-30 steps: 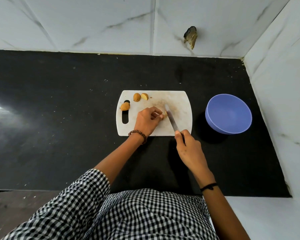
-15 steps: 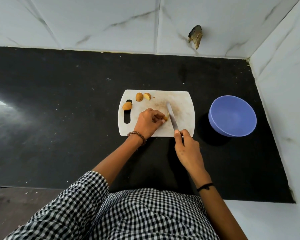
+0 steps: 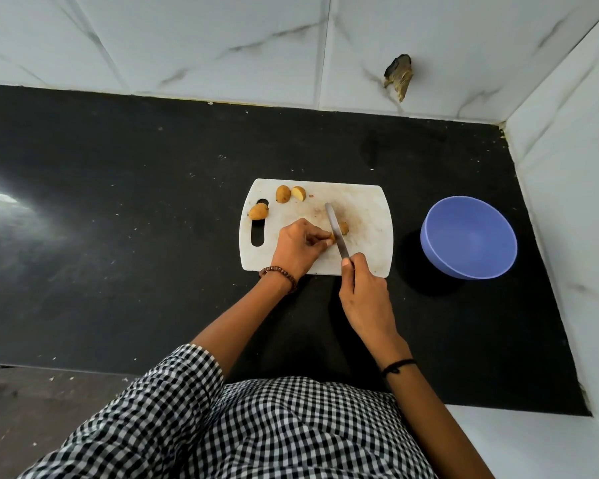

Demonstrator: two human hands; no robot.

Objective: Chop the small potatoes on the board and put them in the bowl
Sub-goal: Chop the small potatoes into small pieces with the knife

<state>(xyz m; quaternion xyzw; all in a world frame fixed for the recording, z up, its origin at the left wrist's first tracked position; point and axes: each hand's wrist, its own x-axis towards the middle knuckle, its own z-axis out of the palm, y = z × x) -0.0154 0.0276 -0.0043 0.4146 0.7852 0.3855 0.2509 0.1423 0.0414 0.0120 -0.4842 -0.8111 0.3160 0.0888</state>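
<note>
A white cutting board lies on the black counter. My left hand pinches a small potato piece near the board's middle. My right hand grips a knife whose blade lies across that potato, with a cut piece on the blade's right side. At the board's far left sit a whole potato, another whole potato and a half potato. The blue bowl stands to the right of the board and looks empty.
The black counter stretches wide to the left of the board. White marble walls close the back and the right side. A broken hole shows in the back wall. The counter's front edge runs at lower left.
The knife has shifted left over the potato under my left hand, and a cut piece now lies to the right of the blade. The camera moved slightly.
</note>
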